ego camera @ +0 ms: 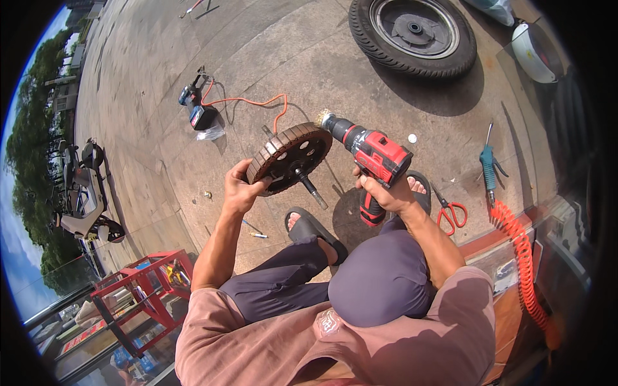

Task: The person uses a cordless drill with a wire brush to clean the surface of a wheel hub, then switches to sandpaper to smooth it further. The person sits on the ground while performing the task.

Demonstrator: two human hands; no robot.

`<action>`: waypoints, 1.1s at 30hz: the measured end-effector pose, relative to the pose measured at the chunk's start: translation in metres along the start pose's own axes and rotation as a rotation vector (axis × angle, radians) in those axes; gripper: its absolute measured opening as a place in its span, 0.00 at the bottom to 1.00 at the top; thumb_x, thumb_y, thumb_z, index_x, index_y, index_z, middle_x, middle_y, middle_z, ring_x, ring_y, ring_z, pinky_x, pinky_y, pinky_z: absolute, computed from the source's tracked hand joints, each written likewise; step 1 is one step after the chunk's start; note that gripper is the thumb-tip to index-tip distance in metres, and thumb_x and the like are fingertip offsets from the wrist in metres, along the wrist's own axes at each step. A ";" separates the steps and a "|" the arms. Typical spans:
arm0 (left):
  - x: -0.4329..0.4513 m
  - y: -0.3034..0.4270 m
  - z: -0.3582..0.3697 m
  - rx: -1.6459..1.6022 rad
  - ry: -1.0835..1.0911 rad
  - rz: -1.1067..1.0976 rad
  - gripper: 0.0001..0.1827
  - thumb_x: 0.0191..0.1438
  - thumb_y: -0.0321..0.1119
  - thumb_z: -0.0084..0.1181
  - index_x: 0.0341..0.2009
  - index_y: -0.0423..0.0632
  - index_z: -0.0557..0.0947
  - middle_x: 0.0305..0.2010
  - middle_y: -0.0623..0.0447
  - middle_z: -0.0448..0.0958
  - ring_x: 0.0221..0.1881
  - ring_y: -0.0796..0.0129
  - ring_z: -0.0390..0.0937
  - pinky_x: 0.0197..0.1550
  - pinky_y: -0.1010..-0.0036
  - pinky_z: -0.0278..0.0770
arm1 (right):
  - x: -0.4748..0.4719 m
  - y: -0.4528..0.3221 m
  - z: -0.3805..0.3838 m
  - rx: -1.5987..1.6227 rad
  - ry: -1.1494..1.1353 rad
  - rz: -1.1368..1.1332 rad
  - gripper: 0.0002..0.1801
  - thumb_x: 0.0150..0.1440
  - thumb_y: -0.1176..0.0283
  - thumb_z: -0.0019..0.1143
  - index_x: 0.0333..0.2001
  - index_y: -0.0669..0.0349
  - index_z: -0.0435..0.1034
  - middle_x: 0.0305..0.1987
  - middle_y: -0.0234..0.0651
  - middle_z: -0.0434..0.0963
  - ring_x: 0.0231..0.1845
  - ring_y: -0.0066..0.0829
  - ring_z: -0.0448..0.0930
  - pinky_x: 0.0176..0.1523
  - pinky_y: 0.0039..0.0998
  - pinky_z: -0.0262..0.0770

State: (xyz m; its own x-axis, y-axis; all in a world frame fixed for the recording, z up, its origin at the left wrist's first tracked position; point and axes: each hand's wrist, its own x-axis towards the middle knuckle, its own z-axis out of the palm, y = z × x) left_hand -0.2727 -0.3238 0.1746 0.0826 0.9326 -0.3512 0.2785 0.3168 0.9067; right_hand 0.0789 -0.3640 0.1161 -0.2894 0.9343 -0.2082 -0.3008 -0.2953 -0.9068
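My left hand (245,187) grips the rim of a hub motor stator (289,157), a rusty brown disc with slotted edge segments, round holes and a metal axle (311,189) pointing toward me. My right hand (384,190) holds a red and black cordless drill (381,154) by its handle. A brass-coloured wire brush (324,117) is fitted in the chuck, right by the stator's upper right edge; whether they touch I cannot tell. Behind the stator an orange cord (251,100) runs to a second, blue and black cordless tool (197,107) on the paving.
A wheel with a tyre (413,36) lies at the upper right, near a white helmet (535,53). Red-handled scissors (452,217) and a teal air blow gun (489,166) with an orange coiled hose (519,255) are on my right. A red metal frame (145,294) stands lower left.
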 end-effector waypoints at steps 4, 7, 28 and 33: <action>0.000 -0.001 0.001 0.066 0.000 0.009 0.23 0.42 0.17 0.65 0.47 0.36 0.81 0.43 0.52 0.83 0.43 0.71 0.80 0.50 0.74 0.78 | 0.005 -0.004 0.002 -0.099 -0.041 -0.102 0.19 0.57 0.77 0.55 0.53 0.64 0.68 0.42 0.33 0.78 0.37 0.21 0.80 0.42 0.28 0.80; 0.001 0.000 -0.001 0.113 -0.011 0.009 0.22 0.42 0.17 0.65 0.47 0.36 0.81 0.43 0.52 0.83 0.43 0.71 0.79 0.50 0.74 0.77 | 0.003 0.000 -0.001 -0.034 0.001 -0.004 0.19 0.57 0.78 0.54 0.53 0.65 0.68 0.42 0.33 0.78 0.37 0.22 0.81 0.42 0.28 0.81; 0.001 0.016 0.021 0.213 0.002 -0.070 0.18 0.44 0.23 0.67 0.43 0.41 0.82 0.34 0.60 0.80 0.34 0.79 0.75 0.37 0.80 0.74 | 0.004 0.001 -0.004 -0.606 -0.159 -0.327 0.16 0.56 0.78 0.56 0.49 0.66 0.72 0.41 0.34 0.80 0.38 0.22 0.81 0.43 0.28 0.80; -0.001 0.012 0.016 0.076 -0.014 -0.076 0.19 0.43 0.21 0.67 0.44 0.39 0.82 0.36 0.58 0.81 0.35 0.78 0.77 0.39 0.79 0.76 | 0.003 0.008 -0.007 -0.134 0.007 -0.034 0.17 0.59 0.76 0.54 0.52 0.65 0.70 0.43 0.33 0.79 0.38 0.23 0.81 0.44 0.29 0.80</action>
State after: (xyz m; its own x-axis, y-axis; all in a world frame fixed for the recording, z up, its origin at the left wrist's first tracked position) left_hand -0.2543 -0.3232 0.1821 0.0716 0.9039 -0.4217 0.3565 0.3717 0.8572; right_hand 0.0822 -0.3625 0.1057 -0.2745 0.9449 -0.1785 -0.1862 -0.2343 -0.9542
